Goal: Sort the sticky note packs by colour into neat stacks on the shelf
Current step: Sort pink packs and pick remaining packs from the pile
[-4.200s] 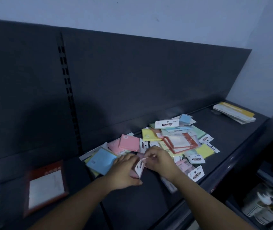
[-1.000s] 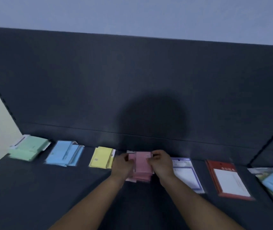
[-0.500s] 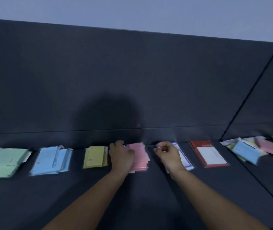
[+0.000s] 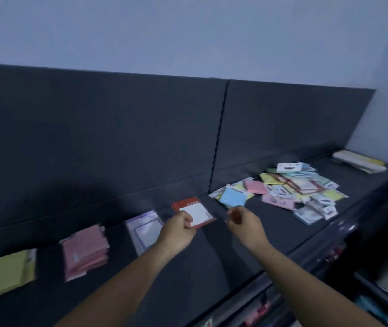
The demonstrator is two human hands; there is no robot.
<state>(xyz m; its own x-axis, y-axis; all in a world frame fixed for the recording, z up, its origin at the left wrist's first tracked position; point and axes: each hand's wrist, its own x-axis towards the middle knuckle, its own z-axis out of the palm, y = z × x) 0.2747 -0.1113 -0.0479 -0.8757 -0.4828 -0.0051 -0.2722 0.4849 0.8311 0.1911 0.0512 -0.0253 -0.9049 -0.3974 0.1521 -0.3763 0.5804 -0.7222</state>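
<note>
Record yellow stack (image 4: 6, 274) and pink stack (image 4: 85, 252) as formed at left of shelf (image 4: 202, 267), mixed pile (image 4: 282, 192) unsorted at right; read left hand (image 4: 178, 228) as curled, empty, right hand (image 4: 243, 223) as curled, contents indeterminable.

The left hand (image 4: 180, 228) and right hand (image 4: 244, 224) hover, curled, over the shelf (image 4: 188, 279), between the pink stack (image 4: 85, 251) and the mixed heap (image 4: 294, 190).

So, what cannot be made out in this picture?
Head view:
- Print on the mixed pile of coloured packs: too small, blurred.
- Near corner of the red-framed white pack: hidden by the left hand.
- Details of the stack of yellow packs: motion blur.
- Whether the right hand holds anything: blurred.
</note>
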